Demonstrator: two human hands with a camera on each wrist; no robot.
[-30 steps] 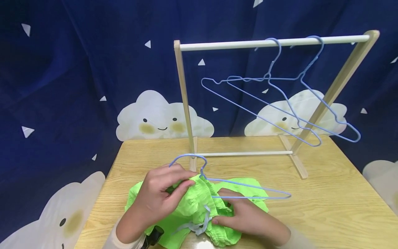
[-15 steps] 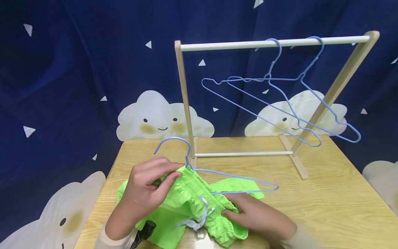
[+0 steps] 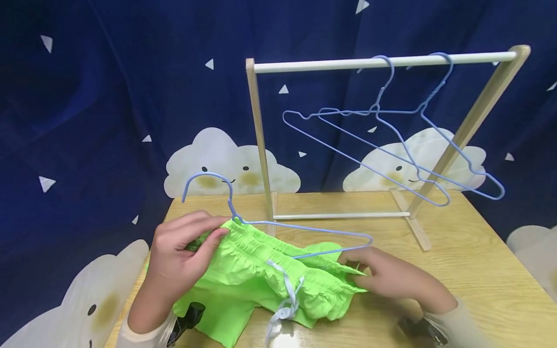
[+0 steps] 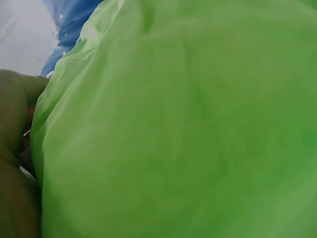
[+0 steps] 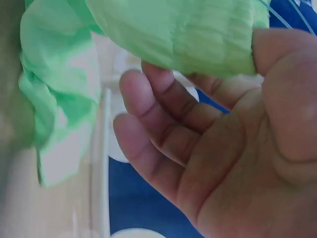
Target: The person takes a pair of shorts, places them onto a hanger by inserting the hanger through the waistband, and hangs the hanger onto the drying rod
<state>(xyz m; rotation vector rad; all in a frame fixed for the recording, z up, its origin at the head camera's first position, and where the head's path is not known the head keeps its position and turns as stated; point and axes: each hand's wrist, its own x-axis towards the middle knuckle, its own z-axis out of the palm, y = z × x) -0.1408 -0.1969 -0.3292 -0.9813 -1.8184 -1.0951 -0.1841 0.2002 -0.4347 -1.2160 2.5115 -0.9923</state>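
Observation:
Bright green shorts (image 3: 256, 261) with a gathered elastic waistband and a pale drawstring (image 3: 285, 307) are held over the table. My left hand (image 3: 178, 256) pinches the waistband's left end between thumb and fingers, just beside the neck of a blue wire hanger (image 3: 304, 227). Its hook points up and left. The hanger's left part is hidden in the shorts, while its right end sticks out above the waistband. My right hand (image 3: 387, 270) pinches the waistband's right end, pulling it out sideways. In the right wrist view, the thumb lies against the gathered waistband (image 5: 218, 39). Green cloth (image 4: 173, 129) fills most of the left wrist view.
A wooden rack (image 3: 258, 140) with a white top rail (image 3: 322, 65) stands at the back of the table (image 3: 470, 270). Two bare blue hangers (image 3: 393, 128) hang from the rail's right half. Behind is a dark blue curtain (image 3: 109, 96) with clouds.
The left hand has moved left and up with the hanger and shorts. The right hand has gone right to the waistband's far end, and the waistband is now stretched straighter.

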